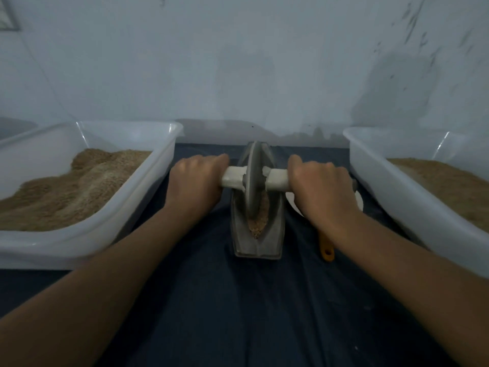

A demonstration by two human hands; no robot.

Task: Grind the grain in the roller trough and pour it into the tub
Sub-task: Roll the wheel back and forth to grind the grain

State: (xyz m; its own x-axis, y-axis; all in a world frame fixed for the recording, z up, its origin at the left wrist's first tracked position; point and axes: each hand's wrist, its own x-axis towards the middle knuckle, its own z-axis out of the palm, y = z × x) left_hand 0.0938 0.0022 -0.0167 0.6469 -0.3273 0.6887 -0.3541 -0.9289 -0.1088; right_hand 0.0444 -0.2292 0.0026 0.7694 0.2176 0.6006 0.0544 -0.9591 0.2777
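Dark blue cloth (238, 313) covered the surface nearest me, and my two forearms reached forward across it. On it stood the grey roller trough (258, 234), its long axis running straight away from me toward the wall, with brown grain (258, 221) lying in its groove. The disc-shaped wheel (252, 178) stood on edge in the groove, and its pale handle (254, 178) ran crosswise, left to right. My left hand (197, 178) was clenched around the handle's left end and my right hand (320, 189) around its right end. An orange tool (326, 249) lay on the cloth just right of the trough, partly hidden under my right wrist. A white tub (164, 165) of tan meal sat to the left, another white tub (370, 165) to the right. Beyond them rose a pale, scuffed wall (238, 62).
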